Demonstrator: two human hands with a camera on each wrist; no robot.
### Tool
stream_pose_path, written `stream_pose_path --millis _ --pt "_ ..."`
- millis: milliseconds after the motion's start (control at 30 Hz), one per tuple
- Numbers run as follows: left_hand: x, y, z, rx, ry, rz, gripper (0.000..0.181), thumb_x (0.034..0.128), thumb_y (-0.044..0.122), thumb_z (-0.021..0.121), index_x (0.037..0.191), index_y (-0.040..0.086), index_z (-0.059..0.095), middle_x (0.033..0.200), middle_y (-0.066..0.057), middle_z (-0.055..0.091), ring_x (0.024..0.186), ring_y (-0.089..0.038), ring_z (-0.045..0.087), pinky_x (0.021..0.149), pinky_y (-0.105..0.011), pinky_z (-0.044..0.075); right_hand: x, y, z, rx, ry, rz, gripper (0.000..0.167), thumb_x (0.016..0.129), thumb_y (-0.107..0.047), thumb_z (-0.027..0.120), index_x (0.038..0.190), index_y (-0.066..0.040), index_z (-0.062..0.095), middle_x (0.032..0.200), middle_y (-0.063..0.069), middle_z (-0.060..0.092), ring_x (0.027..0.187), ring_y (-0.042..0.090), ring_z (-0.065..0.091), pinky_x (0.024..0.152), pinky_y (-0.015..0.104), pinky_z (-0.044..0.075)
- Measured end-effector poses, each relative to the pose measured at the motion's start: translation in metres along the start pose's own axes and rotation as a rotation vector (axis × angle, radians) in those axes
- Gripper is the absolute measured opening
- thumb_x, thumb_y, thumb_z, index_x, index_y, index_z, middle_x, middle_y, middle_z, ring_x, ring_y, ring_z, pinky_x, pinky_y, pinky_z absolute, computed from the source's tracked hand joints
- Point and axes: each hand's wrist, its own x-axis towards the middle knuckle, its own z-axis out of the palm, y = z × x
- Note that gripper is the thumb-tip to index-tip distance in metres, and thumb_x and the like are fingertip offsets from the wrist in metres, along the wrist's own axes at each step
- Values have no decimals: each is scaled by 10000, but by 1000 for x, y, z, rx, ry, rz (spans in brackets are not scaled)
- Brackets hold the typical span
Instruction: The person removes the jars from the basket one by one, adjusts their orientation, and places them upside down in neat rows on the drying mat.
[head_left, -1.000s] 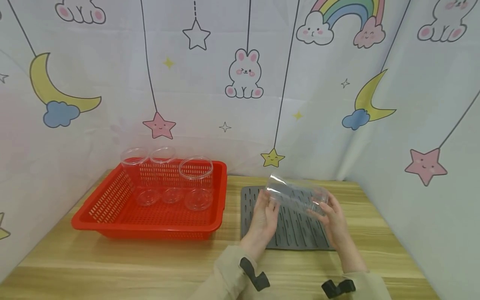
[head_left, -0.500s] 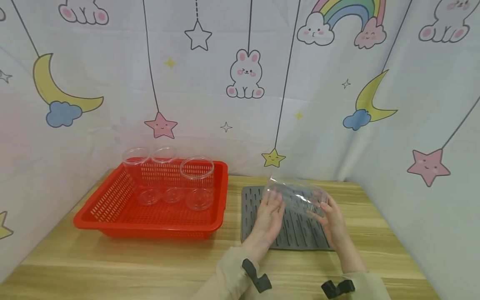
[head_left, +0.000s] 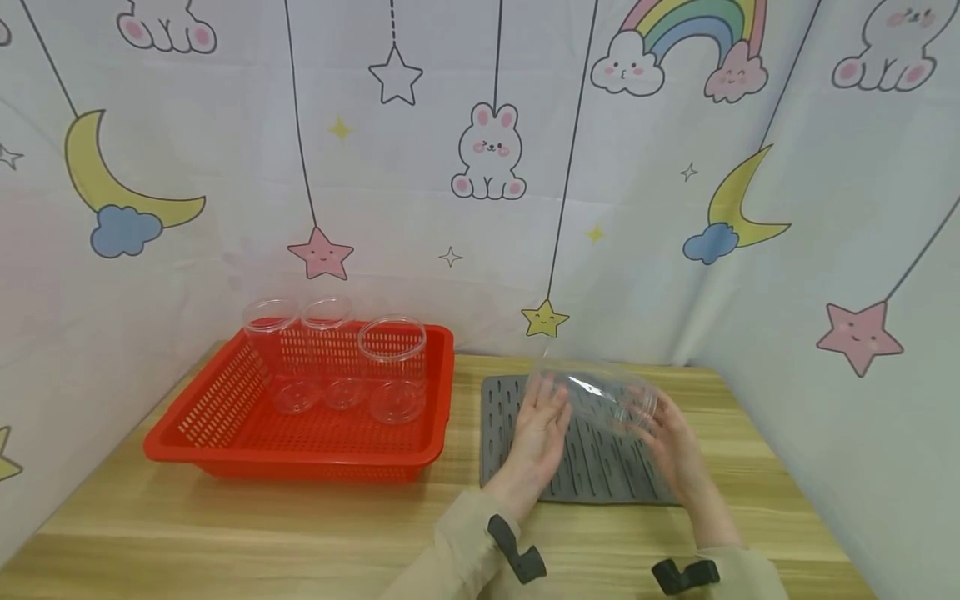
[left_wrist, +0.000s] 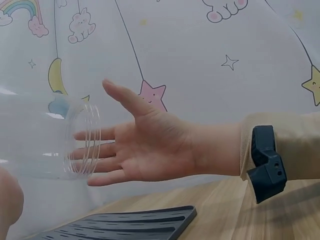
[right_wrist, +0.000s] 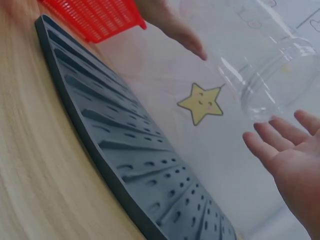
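- Head: clear jar [head_left: 588, 387] is on its side in the air over the grey mat [head_left: 600, 467], ringed end toward the right hand [head_left: 678, 450]. Left hand [head_left: 538, 437] is at the other end, fingers fairly straight. Three upright jars [head_left: 392, 360] sit in the red basket [head_left: 285, 456] on the worktop [head_left: 300, 542], well apart from my work. I read the step as steadying the jar two-handed; I'd share the load between both ends.
- Left wrist: right fingers are wide and straight, seen through the ringed end, thumb well clear of it. Can't tell if they're inside or behind. No pinch there, so I'd bring that thumb round before trusting the right with any weight. Only a blurred bit of the left hand shows; no read on its grip.
- Right wrist: right fingertips are wide, just beside the jar's end; contact unclear. A left finger runs straight alongside the jar. Smooth sides probably slip easily, so I'd move slowly, press lightly, and stay above the mat.
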Motion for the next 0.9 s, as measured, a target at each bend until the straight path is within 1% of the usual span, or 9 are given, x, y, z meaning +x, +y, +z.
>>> stream_pose_path --millis 133,200,333,433,600,700,800,867,900 --pt "4 2 5 19 3 7 755 978 -31 494 1569 58 32 1648 -145 48 1514 -312 124 1231 -380 184 -3 -1 -13 -20 47 -27 328 1071 -249 252 1373 -213 377 1314 -194 527 1205 -45 524 980 119 446" --pt "6 3 6 30 5 14 763 972 -36 507 1568 56 40 1648 -147 43 1514 -314 121 1225 -372 206 -4 -3 -21 -13 79 -25 297 1072 -184 296 1336 -222 428 1288 -202 552 1183 -67 537 980 98 437" --pt "10 3 9 72 10 36 752 959 -47 529 1569 78 106 1647 -141 66 1512 -325 126 1220 -378 227 -9 -5 -37 67 143 -43 339 1038 -25 386 1248 -220 567 1213 -154 643 1133 -41 598 952 100 463" --pt "12 1 10 109 12 58 742 950 -37 556 1563 88 157 1643 -140 104 1510 -340 131 1218 -398 233 -14 -3 -47 110 184 -40 377 1007 39 429 1196 -225 620 1167 -138 677 1092 -27 625 924 97 478" --pt "17 -1 15 141 10 86 776 936 4 594 1558 57 134 1635 -166 109 1501 -354 159 1218 -412 230 -23 6 -64 59 234 49 359 996 34 465 1158 -261 589 1119 -187 673 1050 -62 624 897 65 467" --pt "21 0 20 162 14 99 771 911 -3 611 1549 66 184 1630 -166 134 1495 -346 190 1220 -419 222 -27 13 -74 11 261 124 295 999 -6 489 1238 -177 511 1095 -225 662 1030 -92 614 883 53 462" --pt "26 2 25 191 16 106 769 891 -14 627 1543 96 234 1622 -147 193 1493 -321 216 1217 -421 230 -29 21 -82 -20 277 185 351 997 -30 511 1333 -63 416 1071 -252 654 1012 -113 607 873 44 458" --pt "29 3 29 208 27 103 776 878 -22 643 1538 113 259 1615 -123 234 1490 -297 238 1209 -411 251 -30 26 -86 -27 280 203 351 994 -24 514 1328 -55 412 1058 -253 656 1003 -115 609 866 48 464" --pt "30 4 31 221 36 101 785 869 -23 655 1536 121 268 1610 -112 255 1488 -285 249 1204 -405 264 -31 29 -88 -22 280 208 334 990 -7 511 1309 -83 448 1053 -248 661 999 -111 612 862 53 470"
